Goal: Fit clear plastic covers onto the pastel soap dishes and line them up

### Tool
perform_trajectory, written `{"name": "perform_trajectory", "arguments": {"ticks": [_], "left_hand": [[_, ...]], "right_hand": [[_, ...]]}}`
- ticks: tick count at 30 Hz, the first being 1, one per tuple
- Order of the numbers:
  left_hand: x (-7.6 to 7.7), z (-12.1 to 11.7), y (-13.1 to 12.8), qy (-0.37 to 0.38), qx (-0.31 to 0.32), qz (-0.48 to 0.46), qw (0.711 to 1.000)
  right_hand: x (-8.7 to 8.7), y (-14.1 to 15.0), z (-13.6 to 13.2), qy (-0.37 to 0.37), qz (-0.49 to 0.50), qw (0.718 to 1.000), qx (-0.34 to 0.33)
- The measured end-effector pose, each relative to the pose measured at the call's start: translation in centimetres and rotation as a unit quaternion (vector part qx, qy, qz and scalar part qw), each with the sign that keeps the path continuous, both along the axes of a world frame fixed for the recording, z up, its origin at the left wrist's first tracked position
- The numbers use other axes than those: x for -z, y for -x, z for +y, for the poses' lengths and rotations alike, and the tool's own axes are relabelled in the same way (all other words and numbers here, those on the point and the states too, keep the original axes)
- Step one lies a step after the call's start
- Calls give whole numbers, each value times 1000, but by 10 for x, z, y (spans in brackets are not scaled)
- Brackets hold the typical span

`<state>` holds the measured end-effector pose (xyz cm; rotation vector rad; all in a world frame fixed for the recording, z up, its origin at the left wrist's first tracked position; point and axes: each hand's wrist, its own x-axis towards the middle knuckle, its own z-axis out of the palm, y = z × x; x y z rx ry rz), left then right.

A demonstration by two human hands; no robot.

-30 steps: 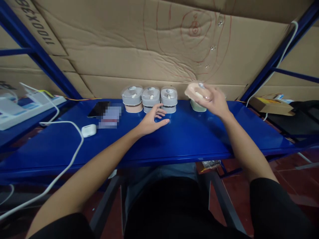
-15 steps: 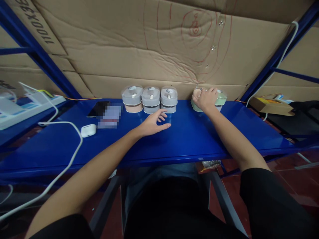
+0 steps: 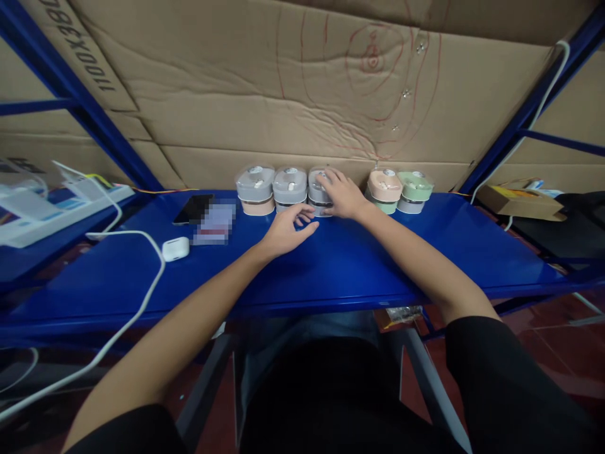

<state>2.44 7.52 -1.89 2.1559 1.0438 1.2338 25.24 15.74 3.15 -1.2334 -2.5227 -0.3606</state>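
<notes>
My right hand reaches over the right side of a grey two-tier lunch box, its fingers stretched across the lid and its thumb low at the front. Whether it presses on the box I cannot tell. In front of the middle grey box, my left hand hovers with fingers loosely curled and thumb apart, holding nothing. A box with a grey top and peach base stands at the row's left end. To the right are a box with a peach top and green base and one with a green top and grey base.
On the left of the blue table lie a white earbud case, a dark phone and a blurred-out item. A white cable runs past a power strip. Cardboard backs the table; an open carton sits right.
My right hand has left the peach-topped box and moved left to the right-hand grey box. My left hand has stayed nearly in place. The view has shifted slightly.
</notes>
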Motion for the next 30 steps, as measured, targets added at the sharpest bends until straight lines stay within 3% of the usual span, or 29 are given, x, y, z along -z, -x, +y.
{"name": "perform_trajectory", "arguments": {"ticks": [5, 9, 15, 18, 23, 27, 30], "left_hand": [[-5, 0, 0, -32, -23, -13, 999], [-11, 2, 7, -17, -24, -53, 998], [-11, -1, 13, 111, 110, -34, 987], [-6, -7, 8, 133, 157, 19, 978], [-1, -14, -2, 84, 124, 69, 986], [1, -19, -8, 43, 103, 95, 989], [1, -22, -11, 62, 132, 78, 986]], "right_hand": [[3, -21, -33, -34, 4, 999, -5], [-4, -59, -69, -46, 117, 991, -54], [10, -82, -106, 81, 196, 961, -180], [22, -79, -112, 127, 185, 951, -214], [29, -71, -111, 183, 156, 950, -201], [30, -59, -111, 182, 160, 957, -161], [25, -60, -109, 177, 183, 948, -190]]}}
